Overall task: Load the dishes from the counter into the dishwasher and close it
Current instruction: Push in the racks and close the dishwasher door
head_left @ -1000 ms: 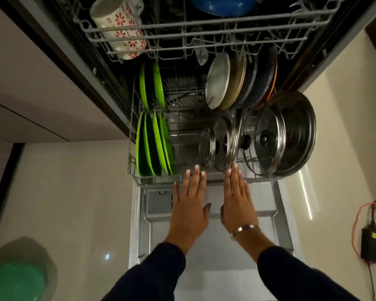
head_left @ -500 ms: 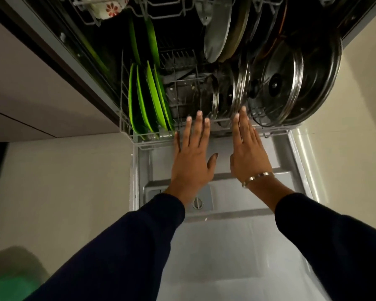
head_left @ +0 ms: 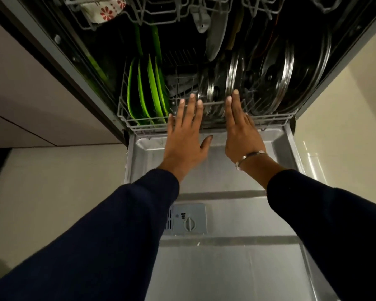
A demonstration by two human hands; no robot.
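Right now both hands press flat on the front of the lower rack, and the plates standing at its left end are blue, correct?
Not quite: the head view shows green plates, not blue. The left hand and right hand do press flat on the lower rack.

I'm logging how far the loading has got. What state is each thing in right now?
dishwasher door: open, folded down flat.
lower rack: nearly pushed in, front edge at the tub opening.
green plates: standing on edge in the lower rack.
steel lids: standing on edge in the lower rack.
left hand: fingers straight, against the rack front.
right hand: fingers straight, against the rack front.
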